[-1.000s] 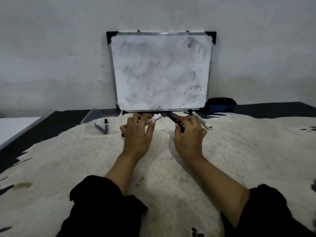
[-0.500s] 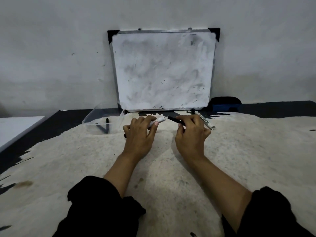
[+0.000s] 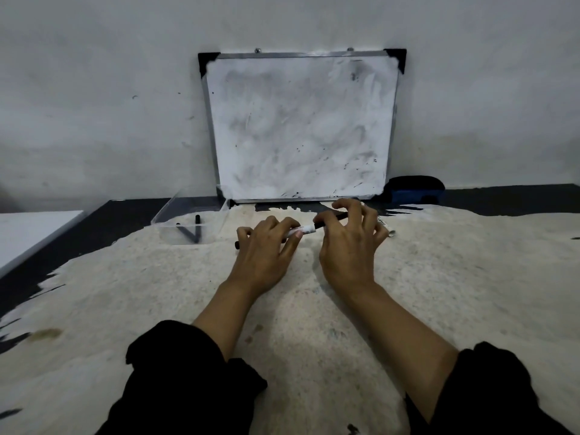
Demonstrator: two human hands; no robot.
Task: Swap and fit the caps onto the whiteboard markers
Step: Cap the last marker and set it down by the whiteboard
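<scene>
My left hand [image 3: 266, 246] grips a white whiteboard marker [image 3: 303, 230] whose black tail end sticks out at the left. My right hand [image 3: 348, 243] pinches a black cap [image 3: 329, 219] between thumb and fingers, with the cap's open end meeting the marker's tip. A second white marker [image 3: 385, 226] lies on the table behind my right hand, mostly hidden by the fingers.
A smudged whiteboard [image 3: 301, 127] leans on the wall straight ahead. A blue eraser [image 3: 416, 191] sits at its right foot. A clear plastic tray [image 3: 191, 222] with black markers stands to the left. A white surface [image 3: 28, 233] lies at far left.
My right hand has brought the black cap leftward against the tip of the marker in my left hand. Both hands sit closer together than before.
</scene>
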